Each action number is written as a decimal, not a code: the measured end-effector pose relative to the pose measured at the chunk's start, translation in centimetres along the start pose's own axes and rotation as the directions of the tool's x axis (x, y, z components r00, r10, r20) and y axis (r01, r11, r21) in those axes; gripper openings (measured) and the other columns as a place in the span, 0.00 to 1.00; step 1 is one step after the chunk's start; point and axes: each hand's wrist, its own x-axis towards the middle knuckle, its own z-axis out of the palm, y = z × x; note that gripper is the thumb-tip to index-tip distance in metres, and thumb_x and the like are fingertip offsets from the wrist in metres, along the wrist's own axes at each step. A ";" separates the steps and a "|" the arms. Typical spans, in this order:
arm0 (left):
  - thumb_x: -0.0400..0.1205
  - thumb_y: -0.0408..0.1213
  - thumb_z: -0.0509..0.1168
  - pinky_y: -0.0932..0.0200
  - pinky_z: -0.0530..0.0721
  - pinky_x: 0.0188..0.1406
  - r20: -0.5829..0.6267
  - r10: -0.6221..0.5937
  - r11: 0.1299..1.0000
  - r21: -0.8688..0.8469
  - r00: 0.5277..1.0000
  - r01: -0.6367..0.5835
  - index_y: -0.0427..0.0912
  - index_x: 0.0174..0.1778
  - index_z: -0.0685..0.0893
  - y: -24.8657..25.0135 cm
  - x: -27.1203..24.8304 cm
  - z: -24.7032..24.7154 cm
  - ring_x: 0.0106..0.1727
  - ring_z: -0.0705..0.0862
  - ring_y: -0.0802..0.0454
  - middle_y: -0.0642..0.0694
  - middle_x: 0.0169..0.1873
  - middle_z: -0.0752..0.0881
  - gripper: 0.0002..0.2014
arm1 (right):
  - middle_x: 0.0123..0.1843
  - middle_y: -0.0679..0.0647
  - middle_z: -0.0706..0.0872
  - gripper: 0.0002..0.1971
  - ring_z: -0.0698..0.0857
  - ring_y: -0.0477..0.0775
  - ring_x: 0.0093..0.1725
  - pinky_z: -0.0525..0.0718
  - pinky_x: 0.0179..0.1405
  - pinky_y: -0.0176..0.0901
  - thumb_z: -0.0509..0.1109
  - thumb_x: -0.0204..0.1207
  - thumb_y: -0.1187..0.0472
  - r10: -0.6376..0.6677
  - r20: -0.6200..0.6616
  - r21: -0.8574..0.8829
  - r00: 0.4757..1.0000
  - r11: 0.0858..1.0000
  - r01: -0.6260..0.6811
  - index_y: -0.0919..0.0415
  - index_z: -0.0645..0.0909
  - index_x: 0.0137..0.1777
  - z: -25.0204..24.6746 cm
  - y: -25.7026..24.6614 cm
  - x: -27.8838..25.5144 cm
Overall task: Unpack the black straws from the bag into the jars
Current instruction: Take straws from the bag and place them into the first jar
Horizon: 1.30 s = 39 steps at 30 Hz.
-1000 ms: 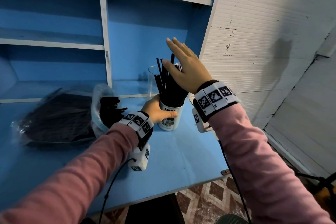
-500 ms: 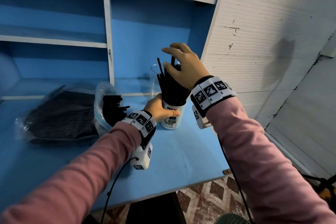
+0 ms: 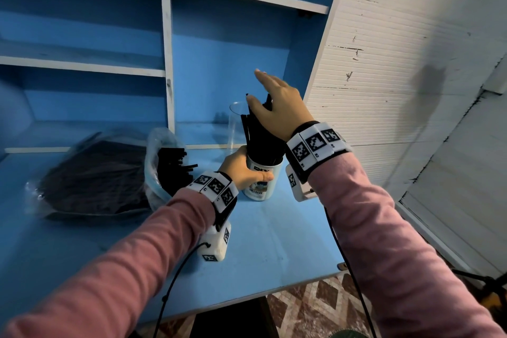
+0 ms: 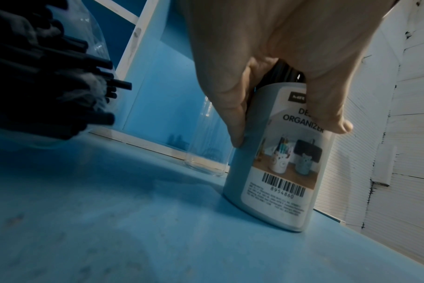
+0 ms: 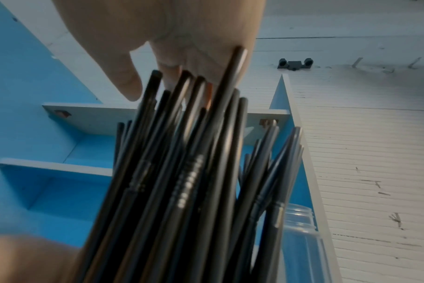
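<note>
The labelled jar is gripped by the left hand while the straws are levelled by the flat, unclenched right hand; next, the bag must be reached.

Place: looks like a plain storage or stockroom corner; cannot tell of what building.
Shelving: a blue-painted shelf unit with white-edged boards and dividers fills 10 to 12 o'clock.
Work surface: a blue tabletop, scuffed and worn, at 6 o'clock.
Wall: white ribbed panelling, chipped and scratched, from 1 to 3 o'clock.
Floor: patterned tiles in brown diamonds at 5 o'clock, below the table edge.
Stock: a clear plastic bag of black straws lies at 9 o'clock, bulk-packed.
Light: dim, bluish.
</note>
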 end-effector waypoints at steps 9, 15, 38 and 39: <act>0.69 0.41 0.81 0.61 0.76 0.56 0.006 -0.016 1.000 -0.015 1.000 0.016 0.45 0.69 0.76 0.2 0.0 0.1 0.64 0.81 0.49 0.48 0.64 0.83 0.34 | 0.60 0.58 0.88 0.18 0.84 0.63 0.60 0.81 0.62 0.55 0.55 0.83 0.57 -0.012 0.131 -0.177 0.991 0.984 0.035 0.59 0.83 0.64 -0.2 -0.1 -1.2; 0.68 0.42 0.81 0.62 0.76 0.58 0.000 -0.007 1.000 -0.005 1.000 0.007 0.44 0.69 0.75 0.0 0.0 0.0 0.65 0.81 0.49 0.47 0.65 0.83 0.34 | 0.75 0.56 0.76 0.19 0.70 0.55 0.78 0.68 0.76 0.49 0.59 0.83 0.61 0.052 -0.056 -0.021 0.997 0.998 -0.053 0.60 0.76 0.73 -0.3 0.2 -2.2; 0.70 0.45 0.79 0.57 0.70 0.73 0.054 -0.005 1.000 -0.010 0.999 0.006 0.43 0.82 0.59 -0.6 -0.1 -0.1 0.77 0.70 0.47 0.47 0.76 0.73 0.48 | 0.63 0.55 0.86 0.18 0.80 0.57 0.66 0.69 0.66 0.37 0.57 0.85 0.56 -0.098 -0.113 0.033 0.989 0.994 0.102 0.62 0.81 0.66 -1.6 -0.2 -4.9; 0.71 0.46 0.79 0.56 0.67 0.76 0.065 -0.037 0.998 0.045 0.997 0.034 0.41 0.84 0.53 -0.7 -0.1 -0.8 0.80 0.66 0.47 0.46 0.79 0.67 0.52 | 0.59 0.55 0.87 0.17 0.82 0.57 0.62 0.70 0.62 0.37 0.57 0.84 0.55 -0.139 -0.138 0.037 0.981 0.989 0.145 0.62 0.82 0.63 -1.6 -0.7 -5.0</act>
